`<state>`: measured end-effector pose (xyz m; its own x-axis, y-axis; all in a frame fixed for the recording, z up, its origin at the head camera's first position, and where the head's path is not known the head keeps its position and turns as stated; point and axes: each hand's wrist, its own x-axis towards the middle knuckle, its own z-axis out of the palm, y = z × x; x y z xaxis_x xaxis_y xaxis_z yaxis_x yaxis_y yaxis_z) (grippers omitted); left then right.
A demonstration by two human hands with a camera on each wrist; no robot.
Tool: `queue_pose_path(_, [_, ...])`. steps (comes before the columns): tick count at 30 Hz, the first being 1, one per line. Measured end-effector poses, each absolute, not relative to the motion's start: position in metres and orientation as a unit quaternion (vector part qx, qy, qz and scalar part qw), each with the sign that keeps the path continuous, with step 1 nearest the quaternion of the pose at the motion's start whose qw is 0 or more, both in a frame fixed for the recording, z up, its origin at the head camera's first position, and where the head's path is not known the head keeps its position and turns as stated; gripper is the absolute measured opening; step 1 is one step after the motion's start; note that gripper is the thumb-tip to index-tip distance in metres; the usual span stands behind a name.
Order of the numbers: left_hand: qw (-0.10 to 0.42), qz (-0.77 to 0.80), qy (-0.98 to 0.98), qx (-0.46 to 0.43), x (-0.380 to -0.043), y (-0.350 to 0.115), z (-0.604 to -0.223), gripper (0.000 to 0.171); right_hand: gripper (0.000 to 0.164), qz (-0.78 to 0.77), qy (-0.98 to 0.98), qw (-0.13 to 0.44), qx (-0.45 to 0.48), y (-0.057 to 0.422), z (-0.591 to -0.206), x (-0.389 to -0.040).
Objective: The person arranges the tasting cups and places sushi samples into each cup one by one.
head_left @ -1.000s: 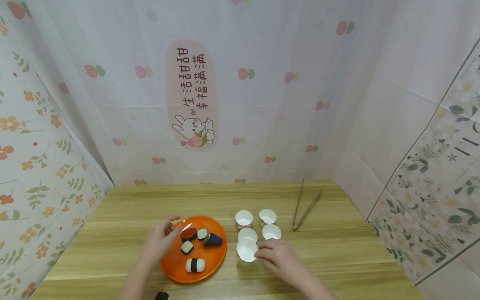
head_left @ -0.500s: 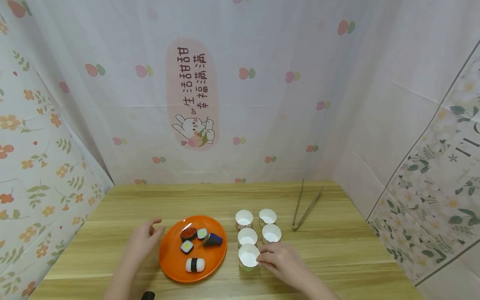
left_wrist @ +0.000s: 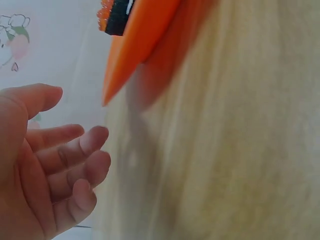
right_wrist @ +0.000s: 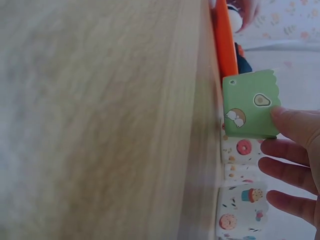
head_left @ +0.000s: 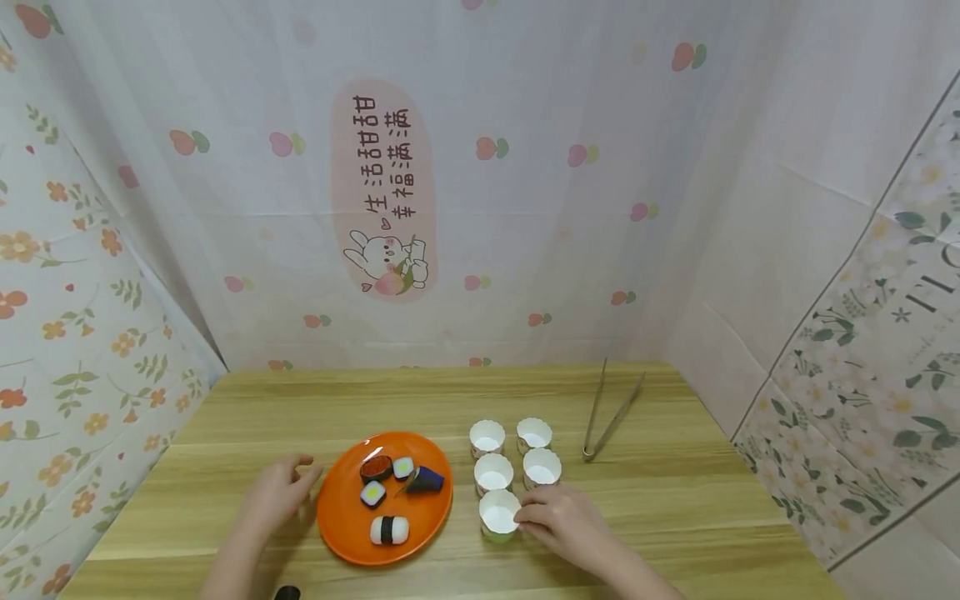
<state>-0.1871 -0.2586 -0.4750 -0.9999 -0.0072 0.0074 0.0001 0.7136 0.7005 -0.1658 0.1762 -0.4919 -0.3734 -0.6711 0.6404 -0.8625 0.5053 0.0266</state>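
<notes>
- While the right hand [head_left: 562, 527] pinches its rim between thumb and fingers [right_wrist: 286, 173], the green paper cup [right_wrist: 245, 92] points mouth up, its axis upright to the table [head_left: 420, 396].
- Its rim is scalloped, its inside white; an avocado shows among the prints on its green wall.
- It lies just left of those fingertips, touched at the rim's right side.
- The left hand [head_left: 276, 498] is relaxed, fingers loosely curved and apart, near the orange plate [head_left: 341, 512].
- Sushi pieces [head_left: 389, 530] lie on the plate, right of the left fingers.
- Four more cups [head_left: 493, 475] stand mouth up beyond the right fingers.
- Farther beyond them, metal tongs [head_left: 590, 453] lie spread.
</notes>
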Motion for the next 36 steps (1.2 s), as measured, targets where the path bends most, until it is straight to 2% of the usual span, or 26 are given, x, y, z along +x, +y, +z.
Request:
queue_pose_path(7, [-0.039,-0.444,-0.895,0.023,-0.19,-0.26,-0.49,0.045,0.018,0.156,-0.819,0.29,0.47,0.177,-0.495,-0.167])
queue_pose_path(13, [-0.056,-0.478,-0.876,0.024,-0.192,-0.26,-0.496,0.046,0.016,0.158,-0.822,0.277,0.472,0.176,-0.495,-0.169])
queue_pose_path(26, [-0.122,-0.542,-0.83,-0.052,-0.194,-0.263,-0.5,0.049,0.017,0.166,-0.822,0.264,0.477,0.174,-0.494,-0.17])
queue_pose_path(36, [-0.138,-0.559,-0.814,-0.07,-0.194,-0.267,-0.506,0.049,0.021,0.159,-0.815,0.27,0.487,0.175,-0.491,-0.171])
